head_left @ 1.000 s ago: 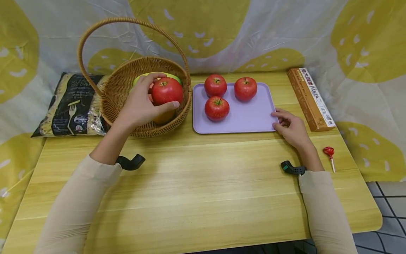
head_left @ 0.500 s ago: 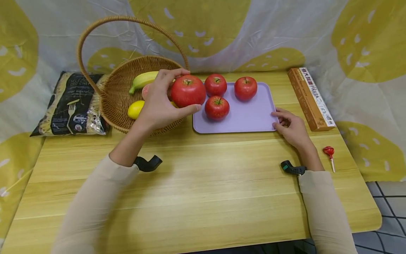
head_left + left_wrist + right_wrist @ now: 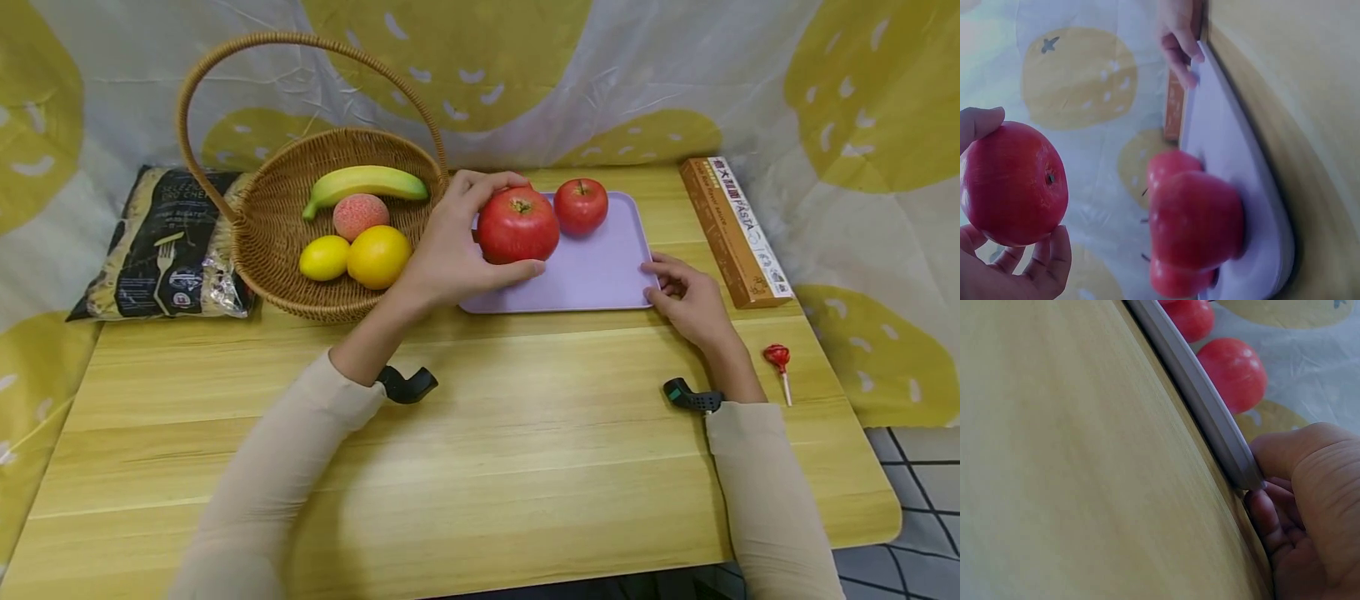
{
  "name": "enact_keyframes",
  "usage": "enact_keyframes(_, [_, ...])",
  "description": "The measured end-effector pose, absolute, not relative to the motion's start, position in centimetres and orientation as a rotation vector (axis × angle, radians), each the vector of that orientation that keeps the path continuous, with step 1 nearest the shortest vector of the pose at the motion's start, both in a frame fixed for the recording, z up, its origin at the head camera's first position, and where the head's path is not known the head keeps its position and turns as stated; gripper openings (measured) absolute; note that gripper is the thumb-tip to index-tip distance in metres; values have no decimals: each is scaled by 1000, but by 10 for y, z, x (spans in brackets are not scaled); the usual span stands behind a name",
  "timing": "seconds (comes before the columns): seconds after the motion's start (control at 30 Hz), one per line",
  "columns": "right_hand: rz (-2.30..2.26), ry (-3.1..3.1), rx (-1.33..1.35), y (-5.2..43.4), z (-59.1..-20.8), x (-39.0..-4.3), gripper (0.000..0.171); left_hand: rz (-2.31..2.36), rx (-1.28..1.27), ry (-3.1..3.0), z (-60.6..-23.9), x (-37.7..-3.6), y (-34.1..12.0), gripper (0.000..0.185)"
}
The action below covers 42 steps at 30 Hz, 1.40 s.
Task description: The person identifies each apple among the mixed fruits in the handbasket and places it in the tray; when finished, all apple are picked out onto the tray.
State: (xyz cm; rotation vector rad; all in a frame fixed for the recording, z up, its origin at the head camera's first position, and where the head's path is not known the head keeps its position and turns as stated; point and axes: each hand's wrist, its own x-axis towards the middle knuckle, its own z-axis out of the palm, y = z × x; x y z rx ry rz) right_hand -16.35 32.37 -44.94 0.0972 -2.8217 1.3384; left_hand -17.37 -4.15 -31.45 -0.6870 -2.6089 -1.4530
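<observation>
My left hand (image 3: 457,242) holds a red apple (image 3: 519,225) between thumb and curled fingers. In the left wrist view, the held apple (image 3: 1016,184) is off the tray, with a gap between it and the apples there. A lilac tray (image 3: 600,279) carries three more red apples; from the head, one apple (image 3: 581,207) shows plainly, while the hand and held fruit cover nearly all of the others. My right hand (image 3: 682,300) pinches the tray's right edge. Up close in the right wrist view, thumb and fingers meet the tray rim (image 3: 1210,419) at its corner.
Left of the tray, a wicker basket (image 3: 262,217) with a tall handle holds a banana (image 3: 367,183), a pinkish round fruit (image 3: 361,217), a lemon (image 3: 325,257) and an orange (image 3: 378,257). Beyond lies a pasta bag (image 3: 161,242). A pasta box (image 3: 735,233) and lollipop (image 3: 777,358) lie right.
My left hand has carried the apple rightward from over the basket to over the tray's left part, uncovering the fruit in the basket. My right hand has stayed at the tray's edge.
</observation>
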Motion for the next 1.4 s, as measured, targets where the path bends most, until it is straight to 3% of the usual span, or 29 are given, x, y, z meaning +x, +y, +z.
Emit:
enact_keyframes(1.03, [1300, -2822, 107, 325, -453, -166, 35, -1417, -827, -2839, -391, -193, 52, 85])
enact_keyframes(1.4, [1298, -2828, 99, 325, -453, -165, 35, -1485, -657, -2880, -412, -198, 75, 87])
